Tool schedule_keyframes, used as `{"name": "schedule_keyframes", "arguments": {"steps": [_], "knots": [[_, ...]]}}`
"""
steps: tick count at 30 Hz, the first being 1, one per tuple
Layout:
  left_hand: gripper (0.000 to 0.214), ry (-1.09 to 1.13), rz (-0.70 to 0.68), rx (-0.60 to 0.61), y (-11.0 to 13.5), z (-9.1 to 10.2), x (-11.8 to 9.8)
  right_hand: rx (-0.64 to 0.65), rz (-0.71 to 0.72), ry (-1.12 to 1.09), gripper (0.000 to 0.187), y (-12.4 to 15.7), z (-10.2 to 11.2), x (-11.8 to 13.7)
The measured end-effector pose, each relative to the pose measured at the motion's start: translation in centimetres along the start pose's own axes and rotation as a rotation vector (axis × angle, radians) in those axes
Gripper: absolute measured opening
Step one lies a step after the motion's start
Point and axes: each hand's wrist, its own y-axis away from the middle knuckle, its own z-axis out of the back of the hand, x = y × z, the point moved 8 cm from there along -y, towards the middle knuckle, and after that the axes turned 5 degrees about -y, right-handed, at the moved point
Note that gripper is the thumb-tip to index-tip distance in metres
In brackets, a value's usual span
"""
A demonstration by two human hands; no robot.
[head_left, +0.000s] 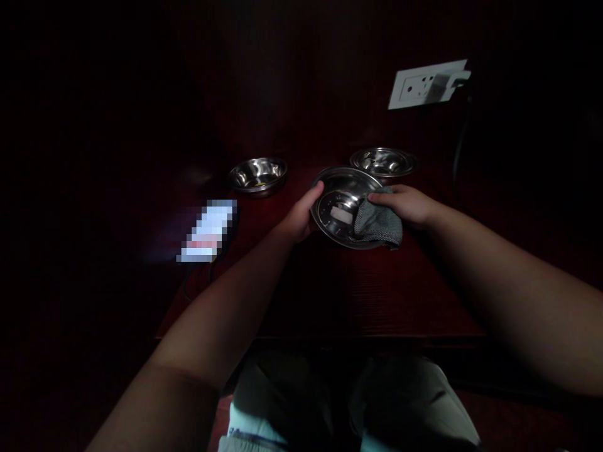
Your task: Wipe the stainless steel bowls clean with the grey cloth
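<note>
A shiny metal bowl [330,182] is held tilted above the dark red table, its inside facing me. My left hand [301,213] grips its left rim, thumb over the edge and fingers behind. On the right side, my right hand [409,204] pinches a grey cloth [379,223] that covers the bowl's lower right rim; its fingers beneath are hidden. A pale rectangular patch [342,215] shows on the bowl's inner bottom; I cannot tell if it is a label or a reflection.
Two more metal bowls stand behind, one at the left [259,174] and one at the right [384,162]. A lit, blurred phone [207,232] lies left with a cable. A wall socket [428,85] holds a plug with a hanging cord [459,150]. The table's front edge [330,337] is near my knees.
</note>
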Motion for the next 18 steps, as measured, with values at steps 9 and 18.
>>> {"name": "schedule_keyframes", "arguments": {"steps": [9, 18], "knots": [[0.051, -0.025, 0.006, -0.007, -0.10, -0.09, 0.28, 0.003, -0.005, -0.011, 0.004, -0.71, 0.32, -0.44], [0.048, -0.009, 0.003, 0.008, -0.22, -0.17, 0.32, -0.008, 0.006, 0.007, 0.004, -0.65, 0.31, -0.27]]}}
